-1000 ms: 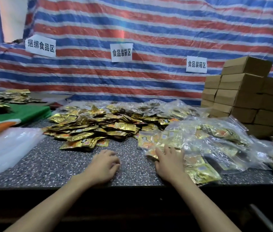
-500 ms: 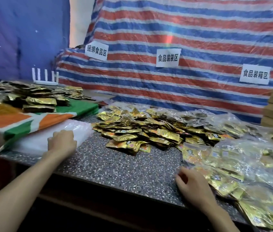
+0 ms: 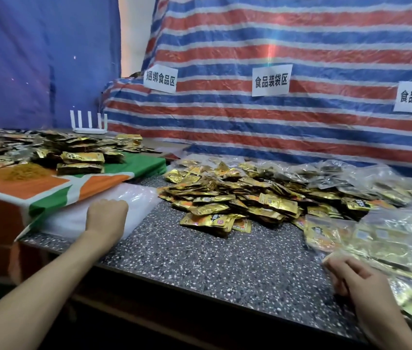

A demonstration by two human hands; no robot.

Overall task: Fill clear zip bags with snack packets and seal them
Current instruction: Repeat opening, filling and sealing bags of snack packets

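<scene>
Your left hand [image 3: 106, 217] sits knuckles-up on the stack of empty clear plastic zip bags [image 3: 139, 198] at the counter's left. Its fingers are curled under; can't tell if a bag is pinched. The stack's long side runs away from you along the orange-green cloth [image 3: 48, 188]. Your right hand [image 3: 351, 276] is loosely curled and grips nothing, fingertips at the near edge of the filled clear bags [image 3: 389, 236]. The heap of gold foil snack packets [image 3: 227, 203] lies ahead, between both hands. Left is nearer the empties, so it likely pulls one.
</scene>
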